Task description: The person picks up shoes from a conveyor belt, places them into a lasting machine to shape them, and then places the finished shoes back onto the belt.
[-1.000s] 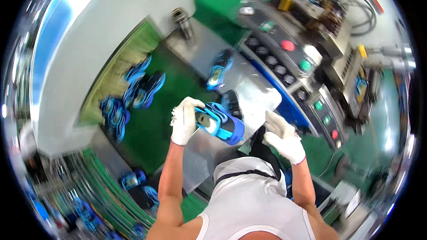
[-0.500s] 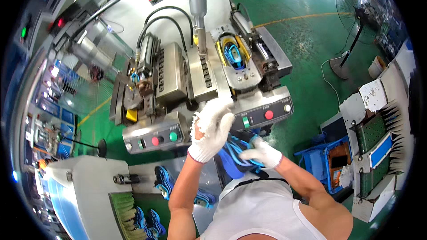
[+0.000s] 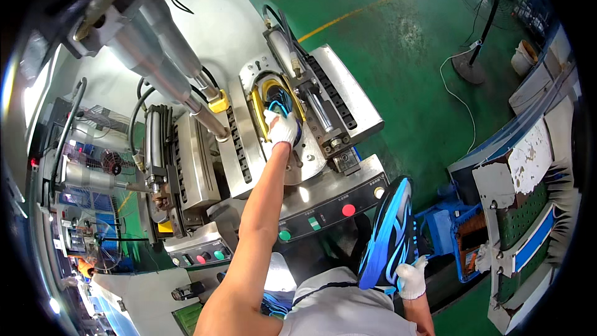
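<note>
My left hand (image 3: 282, 129), in a white knit glove, reaches to the machine's right-hand station. Its fingers are bent round the near part of a black and blue sneaker (image 3: 277, 98), which sits inside a yellow-edged metal fixture (image 3: 259, 112); the fingertips are partly hidden. My gloved right hand (image 3: 411, 279) grips another black sneaker (image 3: 390, 236) with bright blue stripes by its lower end. That sneaker stands nearly upright at the lower right, in front of the control panel (image 3: 331, 210) and apart from the machine.
Metal press cylinders (image 3: 163, 53) slant down left of the fixture. Red and green buttons line the panel. At right are a blue crate (image 3: 444, 227) and a brush-edged conveyor (image 3: 528, 224). A pedestal fan (image 3: 491, 18) stands farther back. More blue shoes (image 3: 273, 303) lie beneath my left arm.
My left hand has gone from above the panel forward onto the sneaker in the fixture. My right hand has brought its sneaker rightward, away from my body. The view has shifted.
</note>
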The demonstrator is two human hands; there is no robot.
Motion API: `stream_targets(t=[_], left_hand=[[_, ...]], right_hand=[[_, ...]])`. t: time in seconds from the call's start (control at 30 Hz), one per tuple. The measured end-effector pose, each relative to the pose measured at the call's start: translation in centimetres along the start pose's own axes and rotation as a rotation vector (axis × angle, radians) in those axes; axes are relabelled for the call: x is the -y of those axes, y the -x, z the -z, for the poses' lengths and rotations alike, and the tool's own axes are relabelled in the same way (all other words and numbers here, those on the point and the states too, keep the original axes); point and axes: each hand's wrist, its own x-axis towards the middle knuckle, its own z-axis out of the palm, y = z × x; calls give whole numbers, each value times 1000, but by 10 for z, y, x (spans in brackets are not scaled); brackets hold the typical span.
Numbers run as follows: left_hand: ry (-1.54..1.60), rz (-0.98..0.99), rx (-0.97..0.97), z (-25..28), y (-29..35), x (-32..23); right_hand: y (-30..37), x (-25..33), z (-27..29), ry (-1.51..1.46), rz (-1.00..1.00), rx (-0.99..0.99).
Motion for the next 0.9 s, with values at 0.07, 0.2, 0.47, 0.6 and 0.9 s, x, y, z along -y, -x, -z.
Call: stream_targets(t=[0.07,0.2,0.47,0.6,0.9], left_hand=[[78,27,119,2,1,-20],[370,211,182,47,-23,2],[997,107,343,234,120,40],[897,267,345,308,237,155],[677,853,185,343,457,257]], right_hand=[[0,-6,4,-8,21,-71],[-14,13,-38,18,20,1],[-66,75,-166,270,294,201],[-140,117,-329,323,135,614],[-392,49,-487,1511,861,275]])
